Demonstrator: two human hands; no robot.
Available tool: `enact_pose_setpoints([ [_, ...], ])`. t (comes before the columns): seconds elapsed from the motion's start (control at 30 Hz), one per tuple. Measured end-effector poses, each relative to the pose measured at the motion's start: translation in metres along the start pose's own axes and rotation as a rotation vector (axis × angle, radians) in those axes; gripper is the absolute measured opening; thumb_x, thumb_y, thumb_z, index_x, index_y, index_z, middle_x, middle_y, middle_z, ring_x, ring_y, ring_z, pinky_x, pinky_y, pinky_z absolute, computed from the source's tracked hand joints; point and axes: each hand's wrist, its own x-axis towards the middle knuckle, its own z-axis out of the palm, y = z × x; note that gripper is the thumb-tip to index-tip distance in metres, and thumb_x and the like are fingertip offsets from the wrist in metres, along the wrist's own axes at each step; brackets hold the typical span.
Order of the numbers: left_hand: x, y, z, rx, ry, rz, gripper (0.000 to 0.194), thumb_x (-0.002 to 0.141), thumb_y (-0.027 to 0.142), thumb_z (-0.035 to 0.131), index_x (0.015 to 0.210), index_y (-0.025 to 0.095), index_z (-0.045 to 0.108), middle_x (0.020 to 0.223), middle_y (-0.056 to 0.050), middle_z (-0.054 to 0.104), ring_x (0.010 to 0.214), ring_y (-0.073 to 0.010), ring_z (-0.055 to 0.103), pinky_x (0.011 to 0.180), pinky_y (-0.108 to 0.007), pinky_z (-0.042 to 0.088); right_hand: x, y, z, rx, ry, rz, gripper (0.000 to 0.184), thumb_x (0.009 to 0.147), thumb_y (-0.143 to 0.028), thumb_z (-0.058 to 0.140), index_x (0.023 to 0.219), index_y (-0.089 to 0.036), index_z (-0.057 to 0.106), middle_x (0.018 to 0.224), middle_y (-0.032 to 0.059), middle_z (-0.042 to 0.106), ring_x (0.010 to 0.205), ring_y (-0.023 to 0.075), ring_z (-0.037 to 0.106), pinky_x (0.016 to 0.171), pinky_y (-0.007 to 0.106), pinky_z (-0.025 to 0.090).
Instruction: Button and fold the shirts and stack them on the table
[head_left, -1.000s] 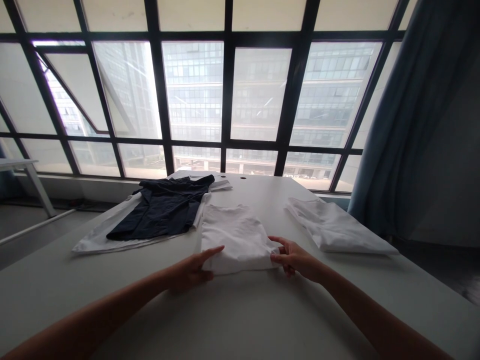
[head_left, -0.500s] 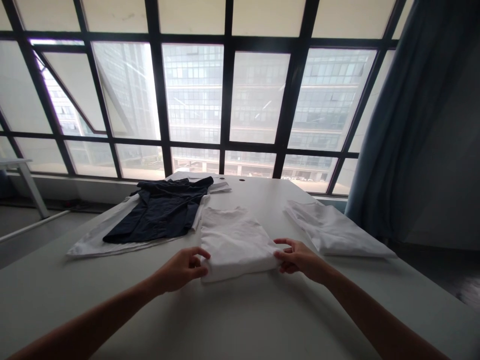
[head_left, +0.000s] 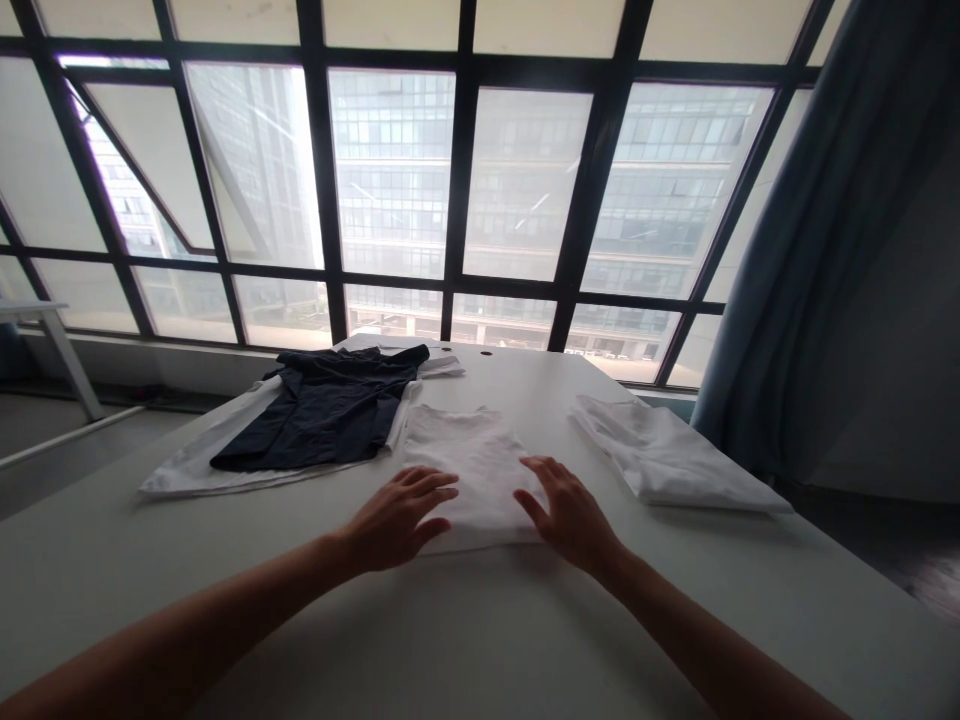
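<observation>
A folded white T-shirt (head_left: 480, 470) lies flat on the white table (head_left: 420, 640) in front of me, its neckline pointing away. Over its near left part is my left hand (head_left: 401, 515), open, with fingers stretched and thumb apart. My right hand (head_left: 566, 510) is open as well, over the near right edge of the shirt, thumb and fingers spread. Whether the palms press on the cloth or hover just above it, I cannot tell. Parts of the shirt's near corners are hidden under the hands.
Left of the shirt, a dark navy garment (head_left: 322, 410) lies on top of white cloth (head_left: 176, 475). Another folded white garment (head_left: 675, 460) rests at the right table edge. Beyond stand large windows (head_left: 394, 180) and a blue-grey curtain (head_left: 780, 270); a second table (head_left: 67, 360) is at far left.
Both hands have let go of the shirt's near corners and moved inward over it, fingers now spread. The shirt's near edge lies flatter. The view has shifted slightly.
</observation>
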Motion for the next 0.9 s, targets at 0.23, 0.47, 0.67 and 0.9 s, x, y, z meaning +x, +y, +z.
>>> enact_pose_setpoints([
  [0.23,-0.005,-0.012,0.021,-0.086,-0.299,0.086,0.069,0.102,0.055,0.029,0.158,0.016,0.018,0.161,-0.012,0.014,0.15,-0.0274,0.011,0.122,-0.045,0.014,0.002,-0.005,0.025,-0.046,-0.491,-0.02,0.075,0.098,-0.061,0.023,0.156,-0.013,0.025,0.163,0.0104,0.018,0.151,0.0266,0.013,0.121,0.048,0.013],
  [0.47,-0.014,0.028,-0.012,-0.223,-0.315,0.146,0.058,0.1,0.053,0.037,0.147,0.021,0.046,0.151,-0.012,0.043,0.138,-0.0297,0.042,0.114,-0.043,0.033,-0.014,-0.033,-0.024,-0.089,-0.542,-0.075,0.066,0.093,-0.064,0.039,0.139,-0.019,0.056,0.145,0.0147,0.052,0.133,0.0333,0.047,0.114,0.052,0.027],
  [0.67,0.018,0.019,0.006,-0.125,-0.121,-0.026,0.056,0.1,0.053,0.035,0.132,0.013,0.06,0.14,-0.017,0.054,0.129,-0.0293,0.05,0.11,-0.043,0.036,0.007,-0.041,0.007,-0.1,-0.358,-0.073,0.062,0.098,-0.05,0.035,0.147,-0.011,0.045,0.154,0.0167,0.038,0.144,0.0299,0.031,0.118,0.047,0.019],
  [0.9,0.026,-0.035,0.037,0.038,-0.192,-0.235,0.08,0.097,0.067,0.025,0.15,0.008,0.037,0.157,-0.019,0.027,0.147,-0.0297,0.022,0.119,-0.043,0.02,0.027,-0.019,0.04,-0.044,-0.434,-0.057,0.073,0.098,-0.06,0.025,0.154,-0.013,0.032,0.161,0.0113,0.024,0.15,0.0265,0.015,0.121,0.046,0.006],
])
